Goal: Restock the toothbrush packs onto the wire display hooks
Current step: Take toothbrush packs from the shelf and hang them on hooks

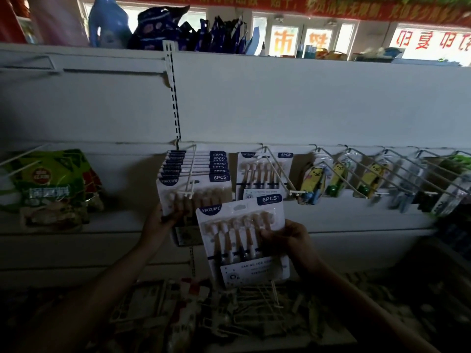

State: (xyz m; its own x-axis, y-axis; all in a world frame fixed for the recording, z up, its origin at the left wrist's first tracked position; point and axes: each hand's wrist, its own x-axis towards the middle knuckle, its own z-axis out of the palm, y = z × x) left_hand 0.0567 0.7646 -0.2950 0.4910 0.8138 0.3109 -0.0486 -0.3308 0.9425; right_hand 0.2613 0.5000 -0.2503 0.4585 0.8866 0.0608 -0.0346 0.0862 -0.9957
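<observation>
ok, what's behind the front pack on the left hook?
More identical packs, stacked on the same hook; only their top edges show. The front pack covers the rest, so bodies are hidden. The left hand grips its bottom.

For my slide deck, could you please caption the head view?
Right hand holds a toothbrush pack below the wire hooks; left hand steadies the hung stack.

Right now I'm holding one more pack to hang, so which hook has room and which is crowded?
The second hook, right of the full stack, carries few packs, so its wire is mostly bare. The first hook is packed to its tip, where the left hand grips the front pack. The right hand holds the loose toothbrush pack below both.
</observation>
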